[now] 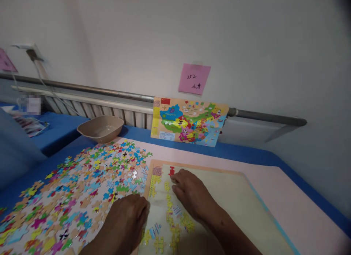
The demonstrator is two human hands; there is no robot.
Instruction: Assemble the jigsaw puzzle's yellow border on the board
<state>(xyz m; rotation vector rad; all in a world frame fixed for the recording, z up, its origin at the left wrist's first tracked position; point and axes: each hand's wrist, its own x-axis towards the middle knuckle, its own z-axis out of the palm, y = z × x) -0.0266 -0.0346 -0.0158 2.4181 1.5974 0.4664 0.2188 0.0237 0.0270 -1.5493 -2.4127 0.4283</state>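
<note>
My left hand (123, 222) rests at the left edge of a wooden map puzzle board (219, 196), its curled fingers beside the frame and close to a spread of loose multicoloured puzzle pieces (82, 196). Whether it holds a piece is hidden. My right hand (192, 192) lies on the board, with its fingertips just below a red puzzle piece (172, 171). Nothing shows between its fingers. Several yellow and blue pieces (170, 218) sit in the board's left part, and the palm hides some of the area around them.
A coloured map of China (189, 119) leans upright against the radiator (115, 110) behind a pale pink mat (276, 196) on a blue table (246, 154). A tan bowl (100, 128) stands at the back left. A pink note (194, 78) is stuck to the wall.
</note>
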